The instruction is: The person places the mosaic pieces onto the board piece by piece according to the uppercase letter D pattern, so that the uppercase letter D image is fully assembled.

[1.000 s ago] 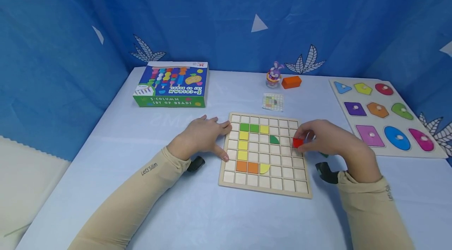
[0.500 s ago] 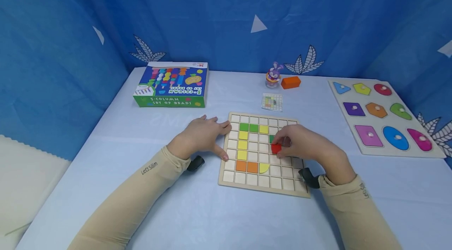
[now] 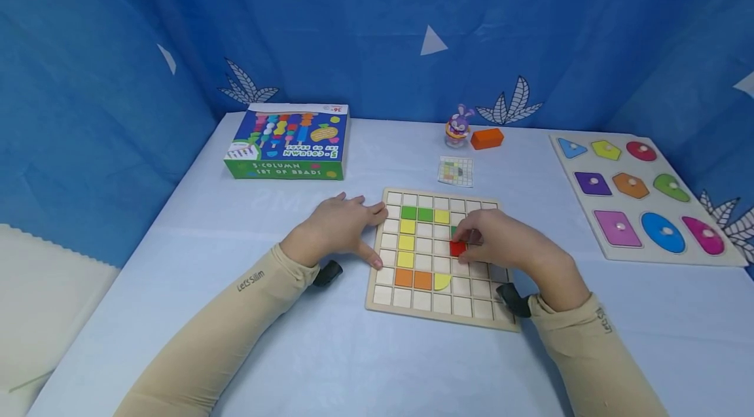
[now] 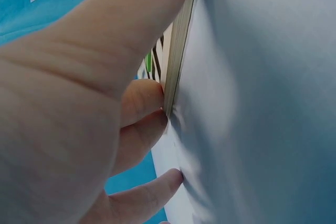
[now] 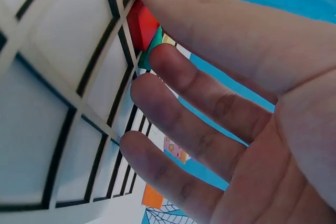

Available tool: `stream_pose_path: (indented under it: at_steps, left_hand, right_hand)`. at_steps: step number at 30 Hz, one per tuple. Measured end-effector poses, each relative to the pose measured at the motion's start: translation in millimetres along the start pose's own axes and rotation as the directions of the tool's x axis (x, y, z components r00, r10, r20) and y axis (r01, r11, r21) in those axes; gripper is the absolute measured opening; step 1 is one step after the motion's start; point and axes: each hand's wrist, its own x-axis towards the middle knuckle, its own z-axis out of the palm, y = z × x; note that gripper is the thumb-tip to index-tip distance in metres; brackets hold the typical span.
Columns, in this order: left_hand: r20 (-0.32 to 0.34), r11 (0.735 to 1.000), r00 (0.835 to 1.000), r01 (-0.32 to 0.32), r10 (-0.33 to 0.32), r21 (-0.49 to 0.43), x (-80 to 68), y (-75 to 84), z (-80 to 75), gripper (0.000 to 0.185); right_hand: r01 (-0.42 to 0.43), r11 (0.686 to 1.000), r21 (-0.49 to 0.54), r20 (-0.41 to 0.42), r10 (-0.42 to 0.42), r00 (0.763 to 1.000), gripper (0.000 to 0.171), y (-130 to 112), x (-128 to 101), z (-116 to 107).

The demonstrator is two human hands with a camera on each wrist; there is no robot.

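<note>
A wooden grid board lies on the table with coloured tiles set in some of its cells. My left hand rests against its left edge, fingers spread; the left wrist view shows fingertips at the board's side. Over the right part of the board, my right hand holds a red tile between thumb and fingers, at a cell just below a green quarter-round tile. In the right wrist view the red tile sits at the grid, slightly tilted, its far side partly hidden by the thumb.
A small pattern card lies behind the board, near a purple rabbit figure and an orange block. A bead-set box stands at back left. A shape-puzzle board lies at the right.
My right hand has carried the red tile leftward from the board's right edge to the cell below the green quarter-round, and lowered it there. The left hand stays put.
</note>
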Motion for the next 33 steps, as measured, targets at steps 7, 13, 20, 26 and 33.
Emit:
stream_pose_path:
  at_steps: [7,13,20,26,33]
  left_hand:
    - [0.006,1.000,1.000,0.003,-0.003,-0.004,0.1,0.6,-0.3,0.110]
    - [0.001,1.000,1.000,-0.001,0.001,0.013,1.0,-0.1,-0.5,0.110]
    - [0.005,1.000,1.000,0.001,-0.001,0.009,0.4,0.3,-1.2,0.110]
    - [0.005,1.000,1.000,0.006,-0.006,0.006,0.6,0.8,-0.6,0.110]
    - [0.001,1.000,1.000,0.006,-0.006,-0.003,0.7,1.0,0.3,0.110]
  right_hand:
    - [-0.015,1.000,-0.002,0.014,0.015,1.000,0.017,5,2,1]
    - [-0.005,1.000,0.004,0.012,0.005,1.000,0.013,7,2,1]
    - [-0.040,0.999,0.026,0.013,0.040,0.999,0.016,7,-1,-3]
    - [-0.111,0.993,0.046,0.017,0.111,0.994,0.023,9,-9,-13]
    - [-0.171,0.985,0.020,0.034,0.170,0.985,0.043,28,-26,-31]
